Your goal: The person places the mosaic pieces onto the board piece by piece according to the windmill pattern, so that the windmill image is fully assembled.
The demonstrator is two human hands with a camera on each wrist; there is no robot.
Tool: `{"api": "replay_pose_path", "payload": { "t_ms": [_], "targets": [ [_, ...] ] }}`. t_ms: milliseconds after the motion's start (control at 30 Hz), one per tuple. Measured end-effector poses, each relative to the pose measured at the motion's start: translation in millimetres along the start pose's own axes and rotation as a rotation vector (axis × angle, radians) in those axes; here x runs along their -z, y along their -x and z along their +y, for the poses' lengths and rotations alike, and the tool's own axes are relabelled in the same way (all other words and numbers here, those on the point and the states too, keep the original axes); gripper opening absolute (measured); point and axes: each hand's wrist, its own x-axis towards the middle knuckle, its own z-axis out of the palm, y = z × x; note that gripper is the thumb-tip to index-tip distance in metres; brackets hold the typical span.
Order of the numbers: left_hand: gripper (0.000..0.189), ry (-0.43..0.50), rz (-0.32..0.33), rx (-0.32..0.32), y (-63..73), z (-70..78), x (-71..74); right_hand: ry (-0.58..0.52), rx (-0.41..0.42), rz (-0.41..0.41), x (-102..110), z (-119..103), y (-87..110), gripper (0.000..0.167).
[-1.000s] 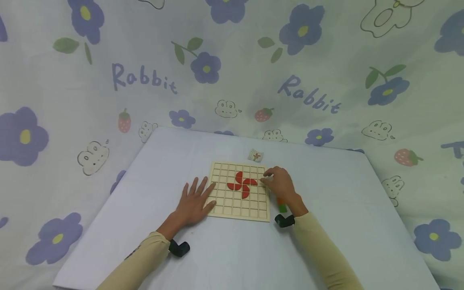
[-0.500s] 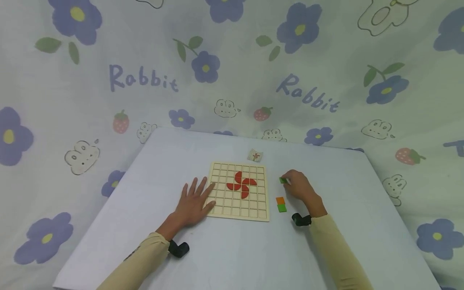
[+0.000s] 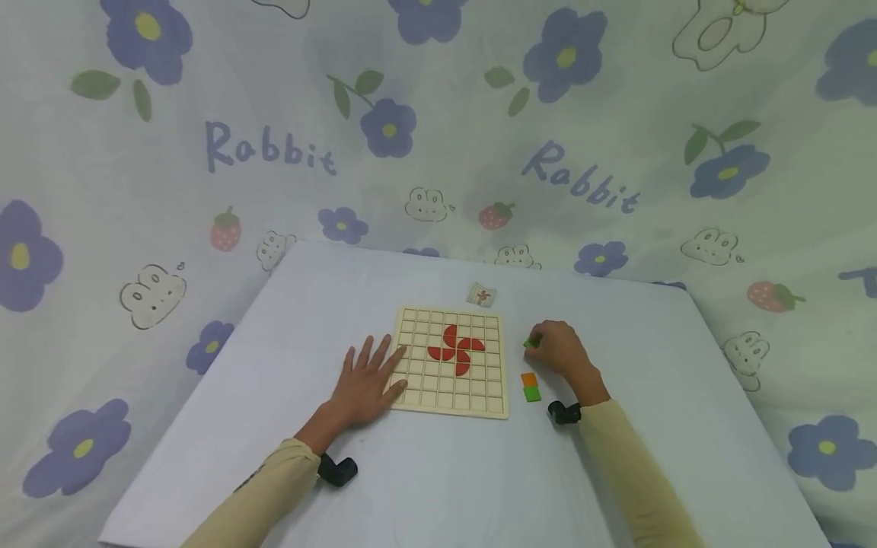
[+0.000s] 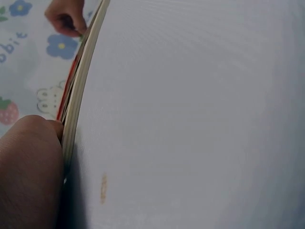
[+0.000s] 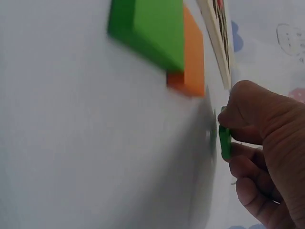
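Observation:
My left hand (image 3: 366,384) lies with fingers spread over the left edge of a pale wooden grid board (image 3: 448,396). Red quarter-round pieces (image 3: 463,368) form a pinwheel near the board's middle. To the right of the board, my right hand (image 3: 560,350) pinches a small green tile (image 5: 225,138) between thumb and fingers, close over the white table. The right wrist view shows the tile held on edge, partly hidden by the fingers. Nearer the person, an orange square tile (image 3: 530,379) and a green square tile (image 3: 532,393) lie against each other.
A small card (image 3: 483,294) printed with a red pinwheel on a grid lies just behind the board. The white tabletop (image 3: 438,487) ends at a patterned cloth (image 3: 384,190) behind it. Each wrist carries a black camera mount (image 3: 339,470).
My right hand has left the board's right edge and moved right, uncovering the orange and green tiles. It then shifts slightly left with the green tile. My left hand stays put.

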Motion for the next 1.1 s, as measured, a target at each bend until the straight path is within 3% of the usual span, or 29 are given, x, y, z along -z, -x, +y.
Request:
{"api": "replay_pose_path", "payload": {
  "t_ms": [200, 433, 533, 800, 1100],
  "targets": [
    [0.065, 0.012, 0.014, -0.012, 0.8, 0.8, 3.3, -0.089, 0.112, 0.025, -8.8, -36.4, 0.9, 0.008],
    [0.066, 0.014, 0.023, -0.023, -2.1, -2.8, 3.4, -0.118, 0.478, 0.076, -26.6, -98.3, 4.3, 0.006],
    [0.066, 0.013, 0.016, -0.029, -2.9, -3.0, 4.6, -0.075, 0.57, 0.08, -37.1, -114.3, 3.4, 0.008],
    [0.066, 0.02, 0.007, -0.026, -3.3, -3.4, 5.8, 0.092, 0.575, -0.011, -47.4, -132.2, 2.7, 0.005],
    [0.066, 0.025, 0.006, -0.031, -6.3, -8.2, 5.7, 0.116, 0.545, -0.018, -42.4, -133.8, 3.5, 0.009]
  ]
}}
